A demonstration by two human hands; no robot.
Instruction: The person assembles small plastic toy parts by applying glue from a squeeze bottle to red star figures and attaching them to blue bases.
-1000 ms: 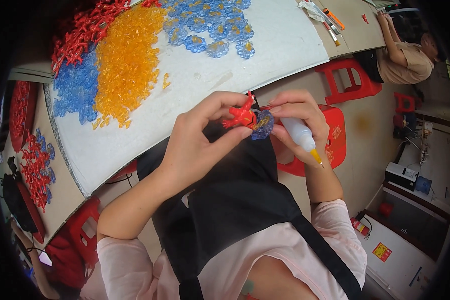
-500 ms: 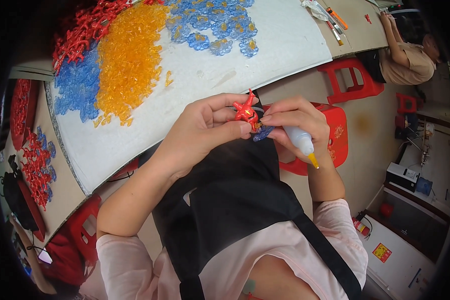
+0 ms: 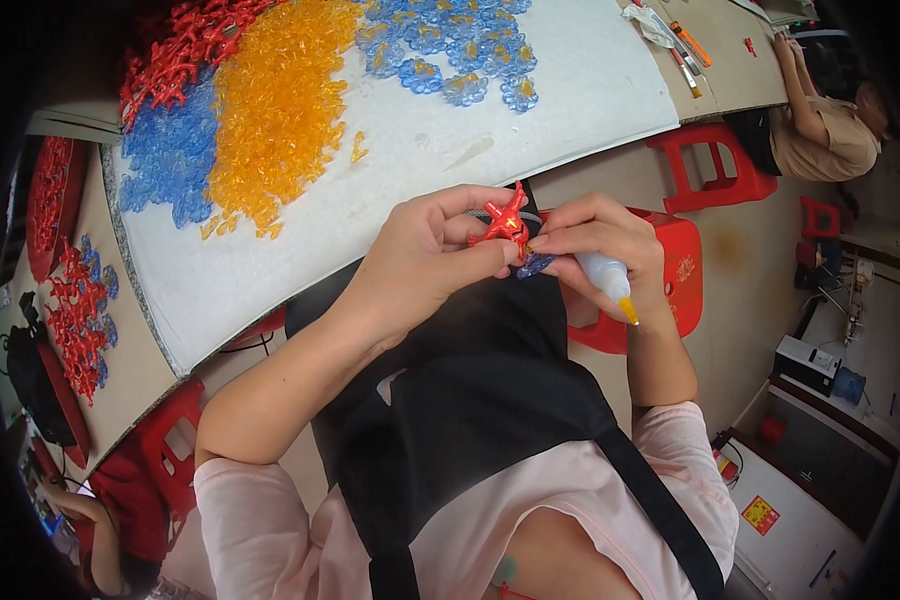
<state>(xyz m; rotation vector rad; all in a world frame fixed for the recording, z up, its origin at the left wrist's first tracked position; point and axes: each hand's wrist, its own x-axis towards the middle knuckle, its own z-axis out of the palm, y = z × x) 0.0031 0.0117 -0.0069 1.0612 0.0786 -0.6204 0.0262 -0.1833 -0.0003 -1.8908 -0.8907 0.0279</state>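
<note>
My left hand (image 3: 417, 252) pinches a small red plastic figure (image 3: 506, 225) between thumb and fingers, just off the table's near edge. Against the figure's lower end sits a translucent dark-blue piece (image 3: 536, 265), which the fingertips of my right hand (image 3: 610, 238) hold. That same hand also keeps a white squeeze bottle (image 3: 604, 274) tucked in its palm, its yellow nozzle pointing down toward me. Whether the blue piece and the figure are joined cannot be made out.
On the white-covered table (image 3: 400, 190) lie heaps of orange pieces (image 3: 280, 110), blue pieces (image 3: 168, 145) and red figures (image 3: 185, 50), plus blue flower-shaped pieces (image 3: 465, 88). Red stools (image 3: 685, 275) stand right. Co-workers sit at far right (image 3: 830, 135) and lower left (image 3: 105, 535).
My hands stay together with the figure and blue piece, the figure turned slightly. The whole view has shifted a little. A co-worker's arm now shows at lower left.
</note>
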